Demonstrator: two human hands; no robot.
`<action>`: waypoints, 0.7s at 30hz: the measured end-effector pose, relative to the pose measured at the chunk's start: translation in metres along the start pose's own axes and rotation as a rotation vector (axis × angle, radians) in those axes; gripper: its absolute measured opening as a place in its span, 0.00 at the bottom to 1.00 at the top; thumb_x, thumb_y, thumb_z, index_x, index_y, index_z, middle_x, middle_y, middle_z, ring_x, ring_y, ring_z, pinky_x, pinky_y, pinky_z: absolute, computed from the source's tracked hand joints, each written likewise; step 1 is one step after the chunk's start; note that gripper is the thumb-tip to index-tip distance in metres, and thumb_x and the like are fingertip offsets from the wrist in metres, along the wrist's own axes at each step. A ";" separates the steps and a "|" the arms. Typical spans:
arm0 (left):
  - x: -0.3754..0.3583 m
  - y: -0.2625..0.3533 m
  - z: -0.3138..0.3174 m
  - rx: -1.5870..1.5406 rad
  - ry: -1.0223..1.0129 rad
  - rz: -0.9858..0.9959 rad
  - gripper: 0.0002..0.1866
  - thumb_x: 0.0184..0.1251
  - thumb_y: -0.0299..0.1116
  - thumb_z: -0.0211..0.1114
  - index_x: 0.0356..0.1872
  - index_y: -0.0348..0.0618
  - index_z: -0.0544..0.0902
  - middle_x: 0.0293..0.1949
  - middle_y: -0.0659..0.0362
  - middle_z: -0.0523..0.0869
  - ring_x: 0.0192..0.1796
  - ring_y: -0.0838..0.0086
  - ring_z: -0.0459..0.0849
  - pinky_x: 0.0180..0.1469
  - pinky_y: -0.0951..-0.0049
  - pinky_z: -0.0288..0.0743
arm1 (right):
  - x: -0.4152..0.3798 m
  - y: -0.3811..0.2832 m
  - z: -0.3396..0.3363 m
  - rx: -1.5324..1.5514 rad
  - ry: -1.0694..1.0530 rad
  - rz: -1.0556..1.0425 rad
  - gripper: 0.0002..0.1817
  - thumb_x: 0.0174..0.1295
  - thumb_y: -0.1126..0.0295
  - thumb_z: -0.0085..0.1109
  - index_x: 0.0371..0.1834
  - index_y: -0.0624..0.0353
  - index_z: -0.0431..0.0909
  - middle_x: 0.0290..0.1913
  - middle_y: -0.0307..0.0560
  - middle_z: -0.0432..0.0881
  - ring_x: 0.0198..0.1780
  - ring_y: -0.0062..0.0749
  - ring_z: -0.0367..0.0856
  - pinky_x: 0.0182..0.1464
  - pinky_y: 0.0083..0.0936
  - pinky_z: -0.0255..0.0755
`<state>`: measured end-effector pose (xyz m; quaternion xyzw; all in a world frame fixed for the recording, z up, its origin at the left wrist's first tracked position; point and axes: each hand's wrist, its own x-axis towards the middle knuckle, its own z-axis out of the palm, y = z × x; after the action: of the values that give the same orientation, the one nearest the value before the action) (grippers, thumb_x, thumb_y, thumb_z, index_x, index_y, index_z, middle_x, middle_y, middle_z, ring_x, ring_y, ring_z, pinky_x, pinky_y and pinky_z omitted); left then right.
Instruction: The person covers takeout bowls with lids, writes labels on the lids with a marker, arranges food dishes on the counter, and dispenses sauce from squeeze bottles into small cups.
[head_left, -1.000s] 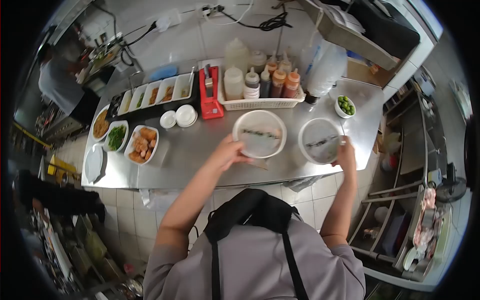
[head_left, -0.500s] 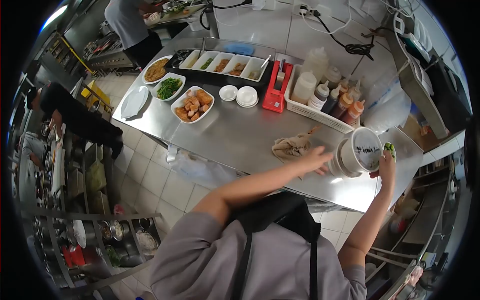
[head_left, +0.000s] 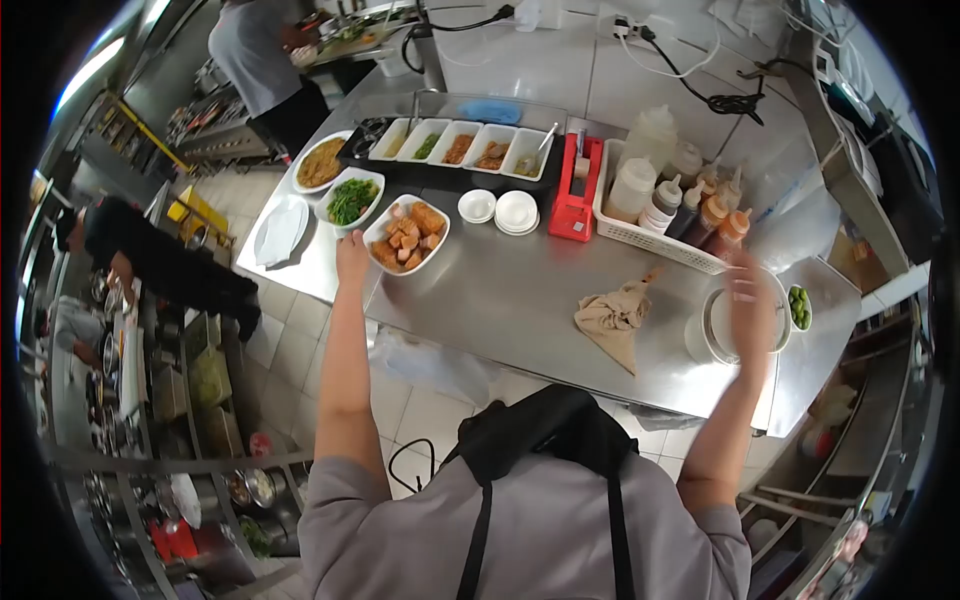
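My left hand [head_left: 351,255] reaches over the counter, fingers stretched out, between a white bowl of leafy greens [head_left: 352,203] and a white bowl of browned chunks [head_left: 407,234]. Its fingertips are right at the near rim of the greens bowl. At the right, my right hand [head_left: 747,305] is smeared by motion above white round tubs [head_left: 702,332] and partly hides them. Beside those tubs sits a small bowl of green pieces [head_left: 799,307].
A crumpled beige cloth [head_left: 613,312] lies mid-counter. Behind stand a basket of squeeze bottles [head_left: 665,243], a red device [head_left: 573,212], small white dishes [head_left: 516,211] and a rack of food trays [head_left: 458,150]. White plates [head_left: 282,230] and a brown dish [head_left: 325,163] are left. Two people work beyond.
My left hand has swung from the tubs to the bowls at the left. My right hand has lifted away from the tub it was at, and the lettered tub is no longer tilted up.
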<state>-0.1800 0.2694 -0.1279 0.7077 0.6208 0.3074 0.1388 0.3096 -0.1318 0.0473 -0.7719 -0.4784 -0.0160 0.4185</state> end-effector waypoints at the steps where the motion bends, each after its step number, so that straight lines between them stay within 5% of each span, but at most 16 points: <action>1: -0.004 0.014 -0.004 -0.124 -0.106 -0.128 0.21 0.71 0.43 0.43 0.48 0.36 0.76 0.30 0.49 0.81 0.31 0.63 0.83 0.28 0.67 0.77 | 0.001 -0.036 0.019 0.141 -0.315 0.006 0.13 0.58 0.73 0.54 0.46 0.60 0.77 0.44 0.49 0.81 0.42 0.35 0.80 0.44 0.27 0.73; 3: 0.001 0.022 -0.009 -0.319 -0.232 -0.224 0.20 0.73 0.44 0.40 0.48 0.38 0.74 0.22 0.51 0.80 0.12 0.67 0.78 0.10 0.72 0.69 | -0.012 -0.040 0.097 -0.118 -0.564 -0.221 0.20 0.56 0.59 0.55 0.46 0.61 0.78 0.43 0.56 0.79 0.49 0.49 0.76 0.52 0.39 0.70; 5: -0.002 0.018 -0.012 -0.254 -0.331 -0.160 0.16 0.73 0.40 0.42 0.43 0.39 0.73 0.20 0.52 0.79 0.12 0.70 0.78 0.12 0.73 0.71 | -0.021 -0.037 0.130 -0.353 -0.616 -0.135 0.21 0.56 0.59 0.56 0.49 0.60 0.77 0.45 0.55 0.78 0.51 0.48 0.75 0.53 0.36 0.69; 10: -0.059 0.050 -0.020 -0.275 -0.340 -0.125 0.13 0.72 0.36 0.42 0.38 0.37 0.71 0.15 0.54 0.77 0.12 0.69 0.78 0.14 0.72 0.71 | -0.026 -0.022 0.145 -0.170 -0.650 -0.112 0.20 0.55 0.60 0.58 0.48 0.60 0.77 0.45 0.54 0.77 0.48 0.50 0.76 0.51 0.36 0.70; 16: -0.123 0.102 -0.003 -0.445 -0.462 -0.182 0.15 0.74 0.38 0.42 0.41 0.33 0.68 0.16 0.51 0.77 0.13 0.67 0.80 0.14 0.71 0.74 | -0.032 -0.024 0.140 -0.091 -0.602 -0.065 0.19 0.53 0.64 0.61 0.47 0.61 0.77 0.47 0.55 0.75 0.47 0.51 0.76 0.50 0.35 0.70; 21: -0.137 0.126 0.006 -0.789 -0.673 -0.332 0.17 0.73 0.39 0.46 0.47 0.31 0.67 0.26 0.48 0.81 0.19 0.65 0.83 0.18 0.72 0.78 | -0.052 -0.043 0.134 -0.204 -0.388 0.001 0.13 0.48 0.70 0.64 0.37 0.63 0.76 0.40 0.54 0.74 0.43 0.49 0.75 0.47 0.35 0.70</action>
<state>-0.0817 0.1147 -0.0958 0.5536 0.4831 0.2474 0.6316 0.1988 -0.0722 -0.0344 -0.7991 -0.5455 0.0845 0.2381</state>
